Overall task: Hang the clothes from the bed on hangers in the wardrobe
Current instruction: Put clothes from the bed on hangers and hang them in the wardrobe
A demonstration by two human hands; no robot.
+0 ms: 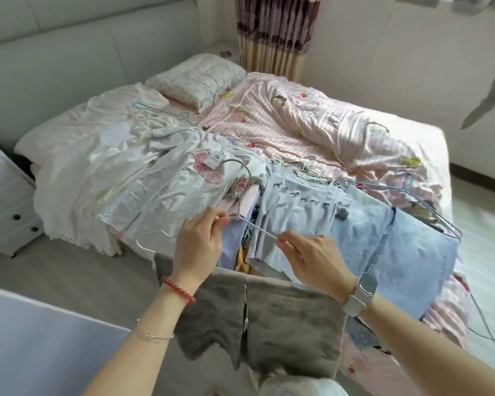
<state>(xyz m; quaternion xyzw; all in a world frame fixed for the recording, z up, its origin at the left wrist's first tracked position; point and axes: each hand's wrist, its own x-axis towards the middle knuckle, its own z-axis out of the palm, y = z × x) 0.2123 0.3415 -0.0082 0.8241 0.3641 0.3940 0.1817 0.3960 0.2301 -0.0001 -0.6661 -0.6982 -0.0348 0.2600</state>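
I am pinching the thin white wire hanger (253,227) at both ends, left hand (199,244) and right hand (312,260), over the grey cloth garment (283,318) draped at the cluttered bed's (397,132) near edge. Dressing it looks like the step in hand; next I am judging the hanger must go into that garment.

Clothes (297,207) and loose wire hangers (312,170) crowd the near half of the bed (423,144), leaving no bare mattress there. A bunched striped quilt (297,121) fills the far right. Open floor (69,267) lies left of the bed, bounded by a white drawer unit (3,201).
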